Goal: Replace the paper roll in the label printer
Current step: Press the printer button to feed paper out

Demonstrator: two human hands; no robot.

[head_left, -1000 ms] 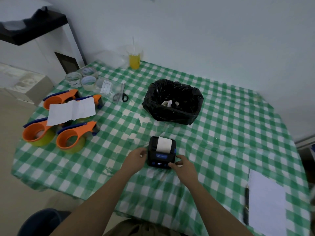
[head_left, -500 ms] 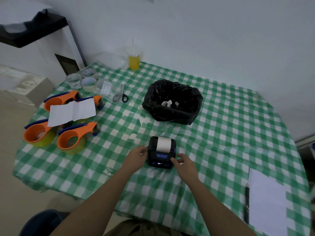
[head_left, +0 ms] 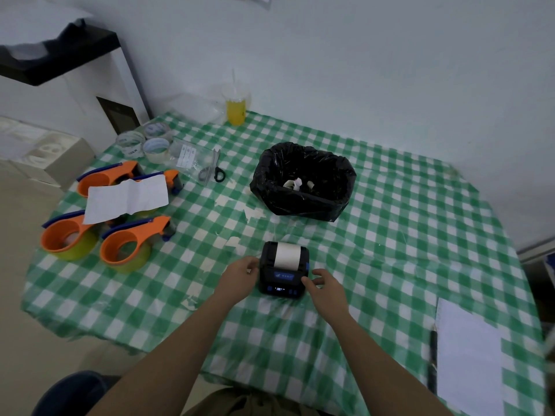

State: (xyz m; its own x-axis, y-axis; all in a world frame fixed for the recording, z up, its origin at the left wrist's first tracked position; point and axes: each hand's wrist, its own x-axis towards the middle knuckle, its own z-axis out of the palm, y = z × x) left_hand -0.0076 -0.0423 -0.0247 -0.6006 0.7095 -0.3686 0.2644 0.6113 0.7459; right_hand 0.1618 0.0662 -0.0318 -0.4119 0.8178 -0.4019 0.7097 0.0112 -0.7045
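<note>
A small black label printer (head_left: 283,280) with blue buttons stands on the green checked tablecloth near the front middle. White paper (head_left: 287,255) shows across its top. My left hand (head_left: 238,276) rests against the printer's left side, fingers curled on it. My right hand (head_left: 322,288) touches the right side near the blue side latch, fingers bent. Both hands bracket the printer.
A bin lined with a black bag (head_left: 303,181) holds paper scraps behind the printer. Orange tape dispensers (head_left: 126,244) and a white sheet (head_left: 126,199) lie at left, with tape rolls (head_left: 154,145), scissors (head_left: 213,171) and a yellow drink (head_left: 236,111) behind. A notepad (head_left: 468,352) and pen (head_left: 432,358) lie at right.
My right hand has slid from the printer's front corner up along its right side. The left hand has stayed on the left side. The printer has not moved.
</note>
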